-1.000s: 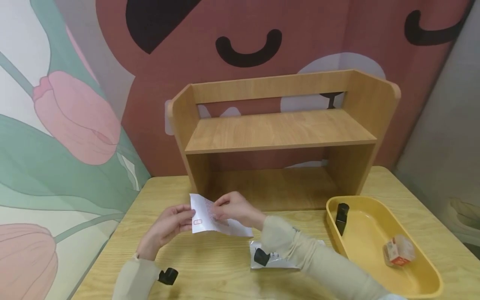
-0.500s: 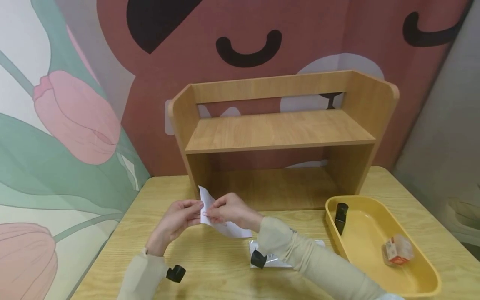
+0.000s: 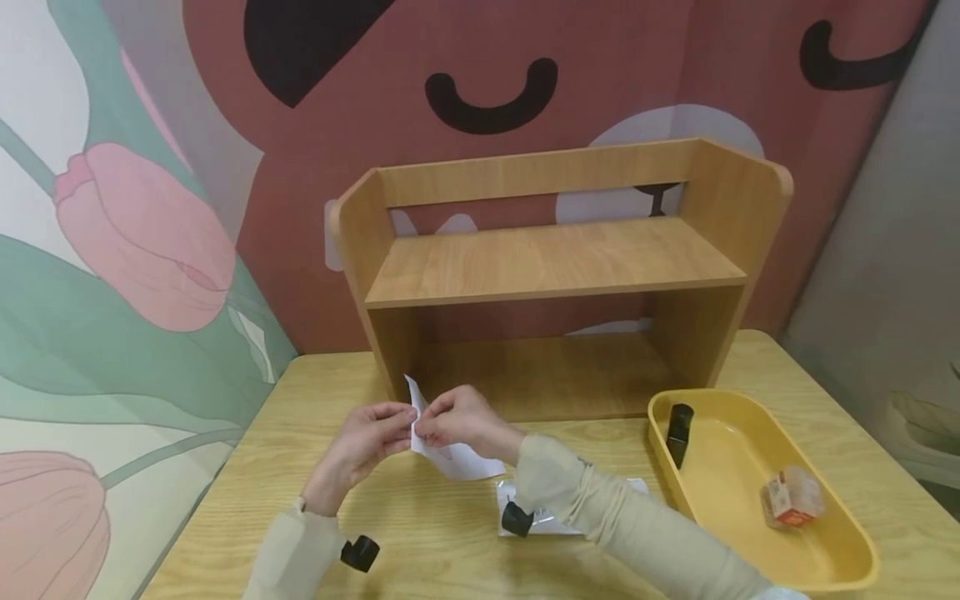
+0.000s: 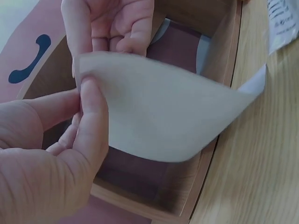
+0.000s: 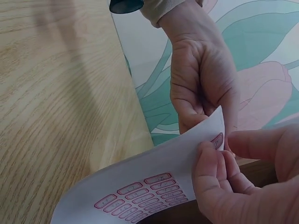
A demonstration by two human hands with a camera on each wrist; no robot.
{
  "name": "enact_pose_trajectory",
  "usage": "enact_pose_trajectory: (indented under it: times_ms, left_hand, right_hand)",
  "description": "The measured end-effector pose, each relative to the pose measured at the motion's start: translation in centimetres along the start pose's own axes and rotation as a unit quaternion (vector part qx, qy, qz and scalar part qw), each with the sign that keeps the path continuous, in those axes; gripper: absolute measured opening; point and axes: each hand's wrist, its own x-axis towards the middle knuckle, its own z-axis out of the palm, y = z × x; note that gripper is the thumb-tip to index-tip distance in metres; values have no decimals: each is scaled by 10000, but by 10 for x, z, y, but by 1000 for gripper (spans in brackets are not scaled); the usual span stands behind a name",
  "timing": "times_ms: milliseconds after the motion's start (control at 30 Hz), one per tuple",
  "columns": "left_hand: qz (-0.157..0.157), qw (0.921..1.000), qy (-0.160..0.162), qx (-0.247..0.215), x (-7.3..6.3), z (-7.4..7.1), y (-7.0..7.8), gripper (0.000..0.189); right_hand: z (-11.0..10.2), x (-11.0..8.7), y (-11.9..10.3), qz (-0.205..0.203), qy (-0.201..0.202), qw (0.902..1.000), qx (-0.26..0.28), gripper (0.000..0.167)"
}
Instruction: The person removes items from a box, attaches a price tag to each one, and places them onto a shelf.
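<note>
Paper [image 4: 159, 112]: left view plain, right printed

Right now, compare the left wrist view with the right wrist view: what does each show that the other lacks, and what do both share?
Only the left wrist view shows the plain face of the white sheet, a white packet and a dark curved wall marking. Only the right wrist view shows rows of red-outlined labels and a pink tulip mural. Both show the left hand, right hand, sheet and table.
</note>
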Motion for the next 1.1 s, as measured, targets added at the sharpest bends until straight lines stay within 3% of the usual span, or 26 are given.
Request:
enact_pose_trajectory:
  times_ms: [500,700,1100]
  left_hand:
    - [-243,9989,370,133,-3,9,1,7]
    - [-161,9994,171,247,-2,11,-2,9]
    - [-143,9994,123,286,3,10,-8,6]
  right_hand:
    - [3,2,9,-170,423,9989,-121,12]
    - [5,1,11,-284,573,9969,-460,9]
    - [4,0,12,-128,486,9985,-204,9]
